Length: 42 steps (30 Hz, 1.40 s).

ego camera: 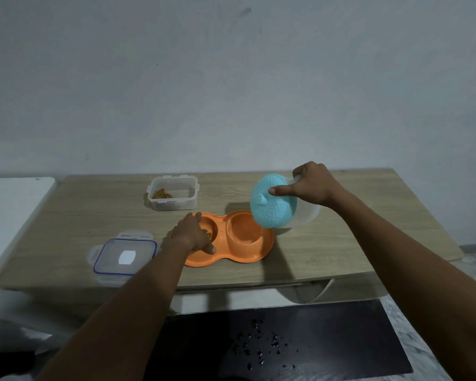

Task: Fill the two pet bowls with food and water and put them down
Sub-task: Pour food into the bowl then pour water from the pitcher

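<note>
Fingers of the right hand (315, 187) clasp the tilted jug (283, 202); left hand (194, 234) rests spread on the orange feeder (248, 243).

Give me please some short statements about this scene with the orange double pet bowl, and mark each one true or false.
1. The right hand holds the clear jug with the turquoise lid tilted over the right bowl. True.
2. The left hand rests on the left side of the orange double pet bowl. True.
3. The clear food container at the back is full to the rim. False: only a little brown food lies in one corner.
4. The blue-rimmed container lid is clipped onto the food container. False: it lies on the wooden table, left of the bowl.
5. The left bowl is empty. False: some kibble shows beside the hand.
</note>
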### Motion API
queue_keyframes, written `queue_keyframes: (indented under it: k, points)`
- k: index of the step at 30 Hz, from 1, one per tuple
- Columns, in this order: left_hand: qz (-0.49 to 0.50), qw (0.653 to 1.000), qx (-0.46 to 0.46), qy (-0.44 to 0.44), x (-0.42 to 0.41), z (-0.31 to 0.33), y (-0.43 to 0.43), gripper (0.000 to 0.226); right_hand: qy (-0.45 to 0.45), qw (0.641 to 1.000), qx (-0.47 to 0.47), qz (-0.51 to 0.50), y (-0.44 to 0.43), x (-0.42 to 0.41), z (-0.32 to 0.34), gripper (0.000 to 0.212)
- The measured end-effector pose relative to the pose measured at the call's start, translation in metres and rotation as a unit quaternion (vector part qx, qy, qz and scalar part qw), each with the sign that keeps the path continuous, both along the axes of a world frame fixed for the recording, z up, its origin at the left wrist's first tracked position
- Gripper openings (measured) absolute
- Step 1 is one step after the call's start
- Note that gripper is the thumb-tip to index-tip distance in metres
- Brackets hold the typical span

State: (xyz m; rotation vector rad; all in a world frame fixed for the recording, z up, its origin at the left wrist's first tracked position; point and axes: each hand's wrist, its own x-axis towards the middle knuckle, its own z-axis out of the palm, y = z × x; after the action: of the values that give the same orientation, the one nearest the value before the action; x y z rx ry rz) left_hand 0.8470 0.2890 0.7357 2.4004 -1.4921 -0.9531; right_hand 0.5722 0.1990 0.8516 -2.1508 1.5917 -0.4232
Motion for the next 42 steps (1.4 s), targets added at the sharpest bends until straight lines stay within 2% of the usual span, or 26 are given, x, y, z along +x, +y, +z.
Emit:
queue_keyframes:
  k: [7, 14, 19, 25, 28, 31, 33, 36, 38, 40, 42]
  points:
    - [-0.015, 1.000, -0.002, -0.007, 0.004, -0.003, -0.001, 0.126, -0.166, 0.982, 0.026, -0.083, -0.019, 0.003, -0.016, 0.066]
    - [-0.012, 1.000, 0.007, -0.017, 0.007, -0.010, -0.002, 0.130, -0.382, 0.900, 0.102, -0.182, -0.040, 0.046, -0.048, 0.068]
    - [-0.013, 1.000, 0.000, -0.015, 0.011, -0.020, -0.004, 0.133, -0.453, 0.858, 0.136, -0.199, -0.057, 0.074, -0.077, 0.060]
    - [-0.016, 1.000, -0.002, -0.007, 0.015, -0.022, -0.011, 0.135, -0.461, 0.852, 0.165, -0.187, -0.069, 0.092, -0.096, 0.047]
    - [-0.016, 1.000, -0.008, -0.002, 0.015, -0.023, -0.009, 0.132, -0.473, 0.842, 0.175, -0.189, -0.069, 0.092, -0.103, 0.059]
    - [-0.018, 1.000, -0.011, -0.002, 0.016, -0.025, -0.009, 0.133, -0.456, 0.855, 0.170, -0.181, -0.069, 0.094, -0.104, 0.051]
    - [-0.015, 1.000, -0.010, 0.004, 0.016, -0.026, -0.008, 0.135, -0.455, 0.854, 0.158, -0.196, -0.064, 0.093, -0.104, 0.050]
    - [-0.016, 1.000, -0.013, 0.002, 0.015, -0.025, -0.005, 0.135, -0.465, 0.835, 0.143, -0.258, -0.044, 0.086, -0.111, 0.049]
    - [-0.035, 0.999, -0.014, -0.005, 0.017, -0.025, -0.002, 0.134, -0.432, 0.841, 0.154, -0.287, -0.026, 0.077, -0.123, 0.047]
    - [-0.038, 0.999, -0.032, 0.008, 0.021, -0.025, 0.002, 0.129, -0.360, 0.867, 0.174, -0.298, -0.009, 0.067, -0.135, 0.048]
    - [0.008, 0.996, -0.085, 0.021, 0.026, -0.020, 0.012, 0.111, -0.281, 0.896, 0.173, -0.298, 0.009, 0.057, -0.146, 0.049]
